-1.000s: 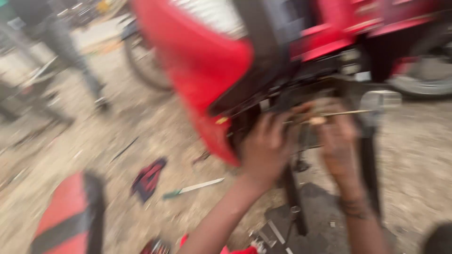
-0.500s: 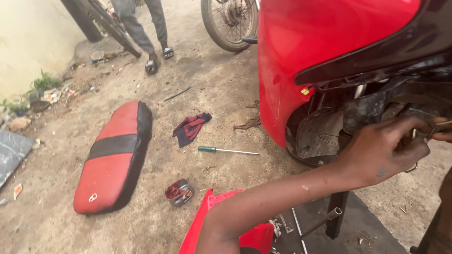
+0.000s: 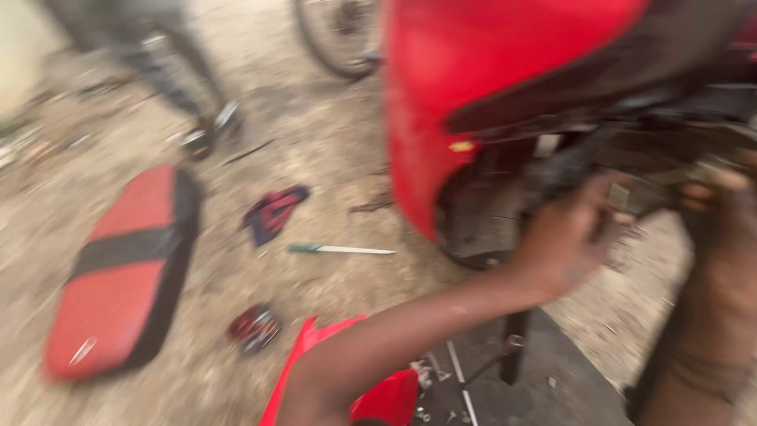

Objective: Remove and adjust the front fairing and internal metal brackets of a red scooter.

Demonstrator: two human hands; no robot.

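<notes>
From my remote seat I see the left hand point(image 3: 569, 241) reached under the red motorcycle bodywork point(image 3: 489, 87), fingers curled against the dark parts behind the panel; blur keeps me from telling whether it grips anything. The right hand point(image 3: 721, 213) sits just beside it to the right, pinching a thin metal piece point(image 3: 710, 170). A screwdriver point(image 3: 339, 249) lies on the dirt ground point(image 3: 260, 110) well left of both hands, near a red-and-black seat point(image 3: 126, 272) and a dark rag point(image 3: 272, 211). Compared with half a second ago, the view has swung slightly right and blurred, and the right hand now shows more fully
</notes>
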